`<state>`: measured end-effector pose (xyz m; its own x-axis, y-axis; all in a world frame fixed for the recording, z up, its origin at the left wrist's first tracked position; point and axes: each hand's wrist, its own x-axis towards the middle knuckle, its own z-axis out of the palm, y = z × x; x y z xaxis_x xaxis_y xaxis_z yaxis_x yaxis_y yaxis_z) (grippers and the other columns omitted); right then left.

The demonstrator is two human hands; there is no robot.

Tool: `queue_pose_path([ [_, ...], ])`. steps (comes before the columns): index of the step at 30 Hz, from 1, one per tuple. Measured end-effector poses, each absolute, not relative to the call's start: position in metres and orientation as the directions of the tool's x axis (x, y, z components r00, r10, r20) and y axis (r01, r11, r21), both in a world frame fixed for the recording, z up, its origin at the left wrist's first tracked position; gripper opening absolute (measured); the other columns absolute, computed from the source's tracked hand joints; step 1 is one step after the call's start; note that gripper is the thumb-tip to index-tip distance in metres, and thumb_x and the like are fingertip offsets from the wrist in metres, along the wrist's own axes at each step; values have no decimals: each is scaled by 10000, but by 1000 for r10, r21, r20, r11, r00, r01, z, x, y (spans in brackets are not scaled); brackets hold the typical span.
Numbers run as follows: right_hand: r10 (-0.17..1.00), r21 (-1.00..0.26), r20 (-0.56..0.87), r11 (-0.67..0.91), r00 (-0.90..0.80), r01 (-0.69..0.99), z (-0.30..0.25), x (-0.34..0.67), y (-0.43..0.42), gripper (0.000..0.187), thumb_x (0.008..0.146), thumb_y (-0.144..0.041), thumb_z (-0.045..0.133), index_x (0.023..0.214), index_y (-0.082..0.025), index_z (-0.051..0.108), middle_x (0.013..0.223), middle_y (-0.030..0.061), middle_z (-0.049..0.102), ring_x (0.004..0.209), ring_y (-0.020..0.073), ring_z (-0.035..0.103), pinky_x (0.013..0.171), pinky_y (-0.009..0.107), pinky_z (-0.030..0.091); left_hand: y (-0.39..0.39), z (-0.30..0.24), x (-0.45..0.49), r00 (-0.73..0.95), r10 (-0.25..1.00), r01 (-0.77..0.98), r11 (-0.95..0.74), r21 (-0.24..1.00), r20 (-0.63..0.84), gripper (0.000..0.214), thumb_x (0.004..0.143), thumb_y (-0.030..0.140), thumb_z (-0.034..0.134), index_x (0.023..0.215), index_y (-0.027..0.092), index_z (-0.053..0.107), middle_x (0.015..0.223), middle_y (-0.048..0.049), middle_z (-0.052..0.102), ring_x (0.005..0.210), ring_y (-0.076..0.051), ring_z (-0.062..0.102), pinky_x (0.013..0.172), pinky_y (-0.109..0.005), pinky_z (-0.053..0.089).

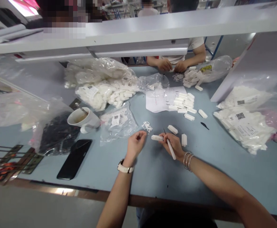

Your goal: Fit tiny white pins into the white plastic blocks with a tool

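Note:
My right hand [173, 144] is closed around a white-handled tool [171, 149] with a thin dark tip, shaped like a pen. The same fingers also hold the end of a small oblong white plastic part [156, 137]. My left hand [136, 144] is closed in a pinch just left of that part, and whatever lies between its fingertips is too small to make out. Beyond the left fingertips lies a small pile of tiny white pieces [147, 126]. Two similar white parts lie loose by my right hand, one beyond it [173, 129] and one to its right [184, 140].
A heap of white parts [183, 103] lies on paper ahead. To the left are a mug with a spoon [87, 122], a black phone [74, 159] and plastic bags [118, 122]. Packed bags [246, 126] stand right. Across the table, a co-worker's hands [173, 65] work under a shelf [138, 27].

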<state>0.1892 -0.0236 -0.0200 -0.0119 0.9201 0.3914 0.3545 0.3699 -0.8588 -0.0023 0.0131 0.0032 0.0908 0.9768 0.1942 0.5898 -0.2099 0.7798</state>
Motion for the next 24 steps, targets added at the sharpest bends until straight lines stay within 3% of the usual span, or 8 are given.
queue_pose_path([
  [3,920,-843,392,371,-27,390,-19,189,-23,167,795,-205,565,659,-225,470,855,24,713,756,163,666,696,274,524,8,8,8,209,929,423,-367,828,305,172,850,318,551,777,194,646,875,-64,675,783,-170,633,703,-298,530],
  [7,917,-832,397,373,-29,411,-17,190,-23,157,782,-175,550,654,-224,472,833,25,711,745,163,665,701,275,522,3,4,21,305,885,425,-457,782,352,132,854,275,566,820,199,669,1109,-104,621,1072,-221,589,935,-407,485],
  [24,917,-825,397,371,-30,426,-14,189,-24,133,771,-170,553,668,-220,485,827,32,711,740,176,670,677,271,517,1,-7,26,324,859,492,-512,704,398,126,866,188,551,854,205,675,1156,-102,572,1117,-233,535,943,-437,468],
])
